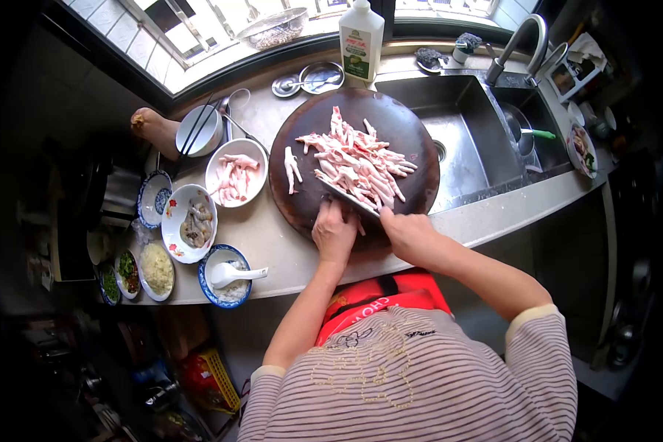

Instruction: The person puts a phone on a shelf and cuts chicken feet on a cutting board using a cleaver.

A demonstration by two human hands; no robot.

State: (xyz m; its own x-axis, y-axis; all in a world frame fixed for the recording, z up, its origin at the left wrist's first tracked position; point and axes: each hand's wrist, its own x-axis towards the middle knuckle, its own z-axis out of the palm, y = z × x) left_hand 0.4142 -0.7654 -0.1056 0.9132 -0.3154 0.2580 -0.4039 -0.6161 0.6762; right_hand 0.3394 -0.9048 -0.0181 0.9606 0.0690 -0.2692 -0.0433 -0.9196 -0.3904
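A heap of pale chicken feet [357, 158] lies on a round dark chopping board [295, 129], with a separate piece [292, 169] to its left. My right hand [409, 237] is closed round the handle end of a knife [348, 197], whose blade lies along the heap's near edge. My left hand [334, 234] is at the board's near side, just below the blade, its fingers bent and partly hidden; a pale piece shows beside them. Left of the board, a white bowl [261, 153] holds more pale pink pieces.
Bowls with shrimp [197, 225], minced garlic [157, 269] and white powder with a spoon [232, 275] stand at the left. A white bottle [361, 44] is behind the board. The sink [464, 125] and faucet [523, 44] are at the right.
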